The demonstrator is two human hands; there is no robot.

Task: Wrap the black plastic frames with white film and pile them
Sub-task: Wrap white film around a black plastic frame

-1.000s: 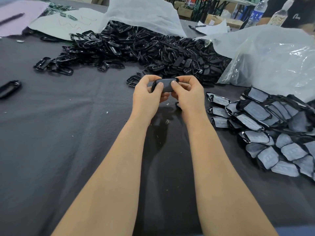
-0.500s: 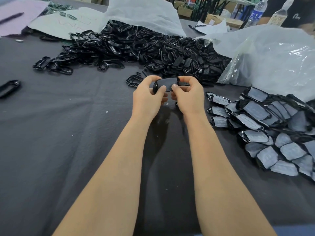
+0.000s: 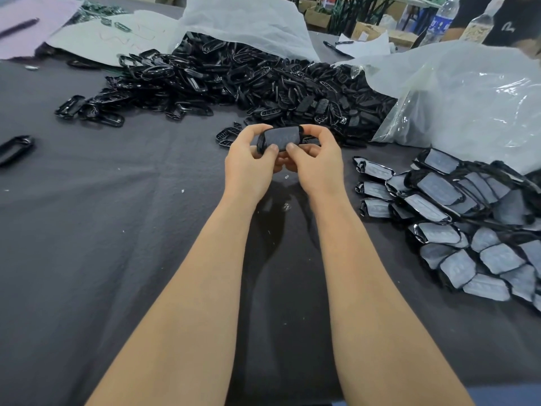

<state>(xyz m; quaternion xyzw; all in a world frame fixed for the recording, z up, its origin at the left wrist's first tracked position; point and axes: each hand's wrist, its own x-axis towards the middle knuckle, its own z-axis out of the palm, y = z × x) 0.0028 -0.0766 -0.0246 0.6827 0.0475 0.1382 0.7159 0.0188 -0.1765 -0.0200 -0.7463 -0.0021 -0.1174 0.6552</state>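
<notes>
A black frame (image 3: 281,138) with pale film across its front is held up above the dark table (image 3: 102,230), in the middle. The left hand (image 3: 248,164) pinches its left end, and the right hand (image 3: 317,162) pinches its right end, thumbs on the front. Behind it lies a big heap of bare black frames (image 3: 234,80). To the right sits a pile of wrapped frames (image 3: 468,224), with a clear plastic bag (image 3: 468,98) behind.
</notes>
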